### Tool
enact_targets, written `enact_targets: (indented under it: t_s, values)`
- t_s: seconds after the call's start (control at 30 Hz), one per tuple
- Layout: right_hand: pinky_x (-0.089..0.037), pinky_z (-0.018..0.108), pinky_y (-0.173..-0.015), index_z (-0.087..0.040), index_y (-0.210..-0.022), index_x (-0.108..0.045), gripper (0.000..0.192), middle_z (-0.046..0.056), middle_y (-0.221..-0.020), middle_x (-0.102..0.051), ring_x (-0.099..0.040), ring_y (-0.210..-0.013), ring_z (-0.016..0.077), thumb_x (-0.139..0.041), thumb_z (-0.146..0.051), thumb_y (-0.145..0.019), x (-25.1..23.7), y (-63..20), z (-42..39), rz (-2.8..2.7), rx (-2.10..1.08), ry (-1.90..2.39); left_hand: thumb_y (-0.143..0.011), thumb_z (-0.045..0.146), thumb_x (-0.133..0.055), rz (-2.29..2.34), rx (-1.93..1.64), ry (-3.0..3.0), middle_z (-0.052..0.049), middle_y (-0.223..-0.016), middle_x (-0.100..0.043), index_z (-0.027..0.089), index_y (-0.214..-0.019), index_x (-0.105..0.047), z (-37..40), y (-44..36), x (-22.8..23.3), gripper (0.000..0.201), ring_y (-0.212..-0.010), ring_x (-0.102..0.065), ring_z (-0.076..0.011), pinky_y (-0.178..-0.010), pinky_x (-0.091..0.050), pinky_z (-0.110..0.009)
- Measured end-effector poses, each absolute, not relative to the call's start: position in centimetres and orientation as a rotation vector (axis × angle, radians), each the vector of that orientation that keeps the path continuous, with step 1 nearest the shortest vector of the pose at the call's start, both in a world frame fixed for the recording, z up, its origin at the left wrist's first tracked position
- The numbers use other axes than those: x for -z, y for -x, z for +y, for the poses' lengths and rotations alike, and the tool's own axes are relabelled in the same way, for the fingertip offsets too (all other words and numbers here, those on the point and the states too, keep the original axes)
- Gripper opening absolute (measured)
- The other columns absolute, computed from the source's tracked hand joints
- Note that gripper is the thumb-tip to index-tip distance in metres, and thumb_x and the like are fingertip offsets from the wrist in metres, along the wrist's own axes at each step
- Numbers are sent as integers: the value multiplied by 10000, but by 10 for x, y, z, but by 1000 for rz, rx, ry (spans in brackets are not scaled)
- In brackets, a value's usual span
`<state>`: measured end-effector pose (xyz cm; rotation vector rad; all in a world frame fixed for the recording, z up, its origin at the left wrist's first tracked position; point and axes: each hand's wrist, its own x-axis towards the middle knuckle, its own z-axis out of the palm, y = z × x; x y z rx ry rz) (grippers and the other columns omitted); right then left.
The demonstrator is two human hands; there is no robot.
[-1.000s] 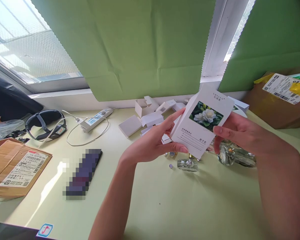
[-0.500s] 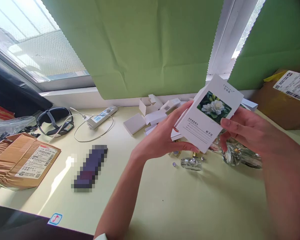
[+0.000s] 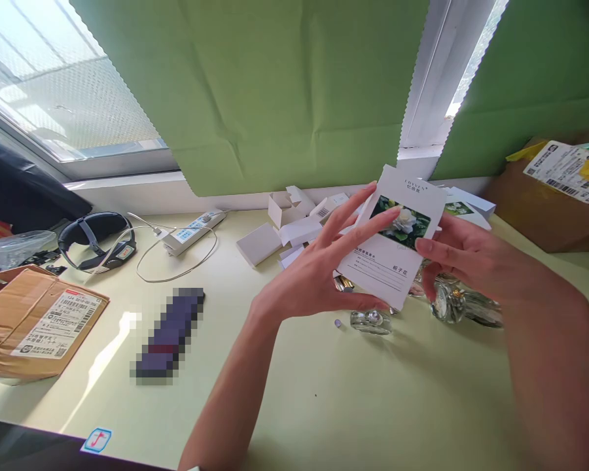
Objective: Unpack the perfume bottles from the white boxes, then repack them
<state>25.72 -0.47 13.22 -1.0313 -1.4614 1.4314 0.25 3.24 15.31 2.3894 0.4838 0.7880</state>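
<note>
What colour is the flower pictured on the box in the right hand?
The flower on the box is white, showing best in the head view.

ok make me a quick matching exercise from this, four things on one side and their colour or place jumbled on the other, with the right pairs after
Things:
1. power strip
2. flower-print box
3. middle blind
4. headset

Colours and places:
A. green, hanging at the window
B. black, resting on the table
C. white, resting on the table
D. gripped in the right hand

Right pairs: 1-C, 2-D, 3-A, 4-B
</note>
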Motion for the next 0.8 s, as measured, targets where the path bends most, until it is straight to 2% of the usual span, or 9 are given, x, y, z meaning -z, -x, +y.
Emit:
enact_targets:
  t_s: [0.17,0.23,0.5,0.63,0.8]
  values:
    - [-619,304,-454,-426,-1377,-469,515,23,-1140,-682,-672,-755,191,-625,-322,-897,-134,-255,-7,-1448,-1412,1052,-808,434,-714,416,-748,-2533,62,-1626,-75,438,-1380,-480,35,1,-152,619,-1486,-143,-354,-1143,-331,-558]
    - [-618,297,-451,-429,-1381,-465,515,21,-1124,-683,-663,-725,179,-621,-326,-901,-135,-254,-8,-1444,-1405,1060,-812,428,-711,419,-762,-2561,51,-1623,-107,420,-1353,-521,37,2,-149,574,-1480,-166,-357,-1140,-338,-560]
    - [-620,315,-472,-416,-1400,-437,509,29,-1027,-677,-641,-700,178,-593,-359,-919,-135,-255,-9,-1456,-1423,1082,-821,377,-711,395,-830,-2615,7,-1622,-131,371,-1366,-524,36,2,-147,576,-1475,-207,-330,-1146,-351,-521]
    - [-611,310,-457,-406,-1391,-452,499,40,-1098,-667,-631,-686,169,-597,-358,-916,-135,-253,-9,-1446,-1416,1084,-819,376,-713,384,-855,-2615,-15,-1621,-142,350,-1358,-539,36,2,-148,567,-1470,-221,-334,-1138,-364,-512]
    - [-604,305,-438,-415,-1400,-442,518,50,-1161,-649,-637,-775,200,-605,-357,-911,-135,-250,-8,-1422,-1398,1126,-833,374,-698,386,-873,-2606,-17,-1612,-177,370,-1350,-544,36,2,-148,539,-1456,-255,-344,-1112,-394,-527]
